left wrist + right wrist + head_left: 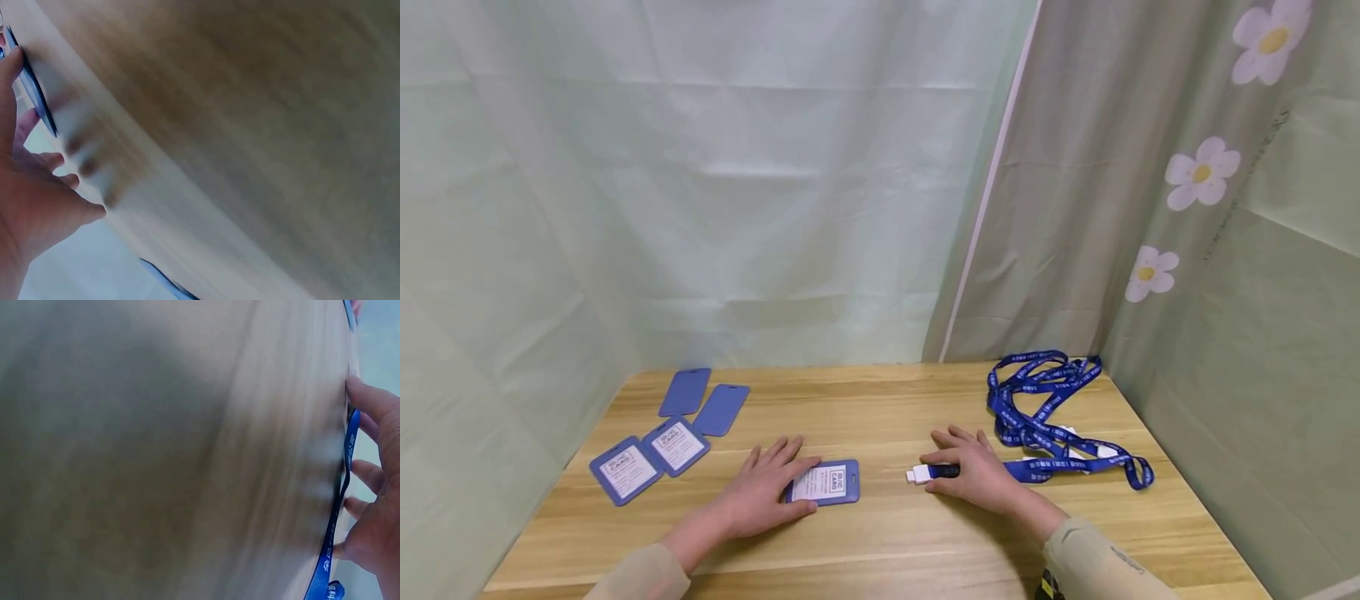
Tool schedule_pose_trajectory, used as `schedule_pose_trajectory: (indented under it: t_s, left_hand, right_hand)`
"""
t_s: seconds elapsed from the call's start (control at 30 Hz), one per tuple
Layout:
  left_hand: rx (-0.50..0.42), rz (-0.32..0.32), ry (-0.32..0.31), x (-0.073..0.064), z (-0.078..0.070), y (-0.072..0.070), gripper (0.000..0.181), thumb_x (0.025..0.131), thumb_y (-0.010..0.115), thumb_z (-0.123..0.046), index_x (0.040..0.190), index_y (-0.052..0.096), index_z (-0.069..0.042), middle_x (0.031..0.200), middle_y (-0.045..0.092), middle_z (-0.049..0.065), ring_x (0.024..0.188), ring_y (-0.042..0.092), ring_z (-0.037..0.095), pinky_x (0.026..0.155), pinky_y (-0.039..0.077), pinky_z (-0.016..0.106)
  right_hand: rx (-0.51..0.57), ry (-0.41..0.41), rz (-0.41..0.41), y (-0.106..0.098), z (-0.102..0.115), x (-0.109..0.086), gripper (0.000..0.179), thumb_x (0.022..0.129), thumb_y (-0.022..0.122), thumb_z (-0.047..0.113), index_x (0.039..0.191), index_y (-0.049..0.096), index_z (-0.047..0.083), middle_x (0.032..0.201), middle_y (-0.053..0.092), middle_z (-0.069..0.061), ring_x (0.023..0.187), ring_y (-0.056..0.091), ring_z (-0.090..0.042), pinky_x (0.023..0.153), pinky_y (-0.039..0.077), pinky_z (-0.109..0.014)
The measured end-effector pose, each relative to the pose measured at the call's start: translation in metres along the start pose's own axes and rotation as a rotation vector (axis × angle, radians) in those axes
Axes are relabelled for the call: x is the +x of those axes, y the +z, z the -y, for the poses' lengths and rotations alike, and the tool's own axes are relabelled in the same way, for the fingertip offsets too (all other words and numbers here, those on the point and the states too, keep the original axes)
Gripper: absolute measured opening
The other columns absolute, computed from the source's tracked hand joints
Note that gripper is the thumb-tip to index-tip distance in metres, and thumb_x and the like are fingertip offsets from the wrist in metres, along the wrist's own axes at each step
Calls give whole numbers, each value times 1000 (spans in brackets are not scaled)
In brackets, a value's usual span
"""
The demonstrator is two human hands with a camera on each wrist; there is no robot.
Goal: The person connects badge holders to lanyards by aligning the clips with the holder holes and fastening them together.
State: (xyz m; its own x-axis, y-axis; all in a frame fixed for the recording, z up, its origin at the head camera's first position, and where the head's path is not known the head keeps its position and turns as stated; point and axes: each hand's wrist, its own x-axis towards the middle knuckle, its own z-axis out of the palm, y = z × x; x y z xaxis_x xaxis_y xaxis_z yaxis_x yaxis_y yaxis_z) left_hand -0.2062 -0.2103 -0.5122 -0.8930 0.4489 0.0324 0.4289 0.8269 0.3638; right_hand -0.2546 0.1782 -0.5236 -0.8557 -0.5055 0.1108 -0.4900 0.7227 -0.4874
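My left hand (762, 493) holds a blue ID card holder (837, 483) by its long edges, thumb on the near edge and index finger on the far one. The holder lies on the table, its slotted end to the right; the left wrist view shows its edge (37, 94) between thumb and finger. My right hand (976, 475) has thumb and index finger on either side of the black end of a blue printed lanyard (1030, 471). A white clip (917, 474) points left from that end. In the right wrist view the strap (347, 456) runs beneath the fingers.
On the left of the wooden table (880, 550) lie two card holders with white inserts (625, 471) and two plain blue ones (685, 392). Several tangled lanyards (1037, 392) are heaped at the back right. Fabric curtains (820, 183) stand behind and beside the table.
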Motion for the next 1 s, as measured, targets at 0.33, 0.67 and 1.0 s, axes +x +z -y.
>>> schedule_pose_trajectory:
  t_s: [0.33,0.67,1.0]
  left_hand:
    - [-13,-46,-34,-1,2,4,76,88,68,-66,148,56,-21,162,32,22,150,23,48,115,10,75]
    - [-28,-62,-46,-4,3,3,72,88,68,-66,145,59,-23,161,33,24,149,24,48,115,8,76]
    - [-11,-41,-63,-1,-3,2,71,90,65,-67,147,58,-26,162,32,24,149,23,50,112,9,79]
  right_hand:
    - [10,34,-42,4,0,-4,37,86,80,50,119,78,33,154,50,-7,150,27,-42,113,3,-77]
    - [31,46,-53,3,2,-7,36,85,81,49,117,79,34,154,50,-7,149,28,-43,114,1,-77]
    - [22,52,-58,6,2,-5,34,84,81,52,115,80,36,154,50,-7,149,29,-43,113,1,-77]
